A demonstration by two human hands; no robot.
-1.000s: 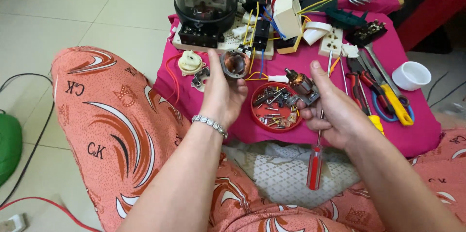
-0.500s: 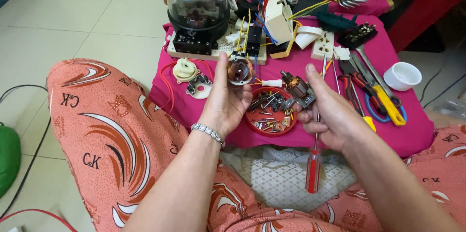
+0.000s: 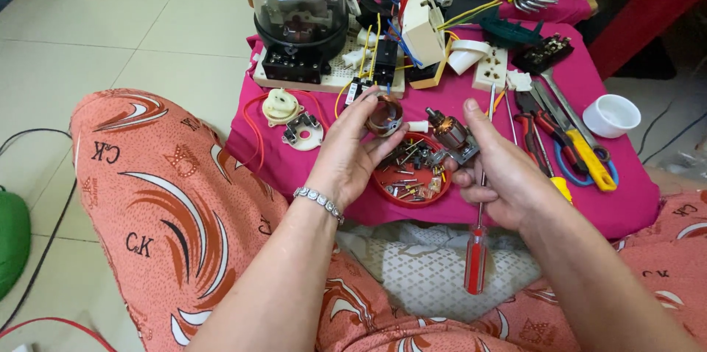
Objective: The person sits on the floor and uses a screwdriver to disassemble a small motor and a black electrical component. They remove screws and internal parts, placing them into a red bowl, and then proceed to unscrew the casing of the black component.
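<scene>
From the head camera, the left hand (image 3: 352,159) grips a small round metal motor casing (image 3: 384,115) in its fingertips, just above the round red plastic tray of screws (image 3: 403,181). The right hand (image 3: 502,174) clasps a copper-wound motor rotor (image 3: 449,136) and a red-handled screwdriver (image 3: 476,252), right of the tray, the handle hanging below it. Behind the tray stands a clear-domed electric meter (image 3: 298,13); yellow-handled pliers (image 3: 582,153) lie to its right.

Left hand (image 3: 352,153) w/ ring part (image 3: 384,115) raised
</scene>
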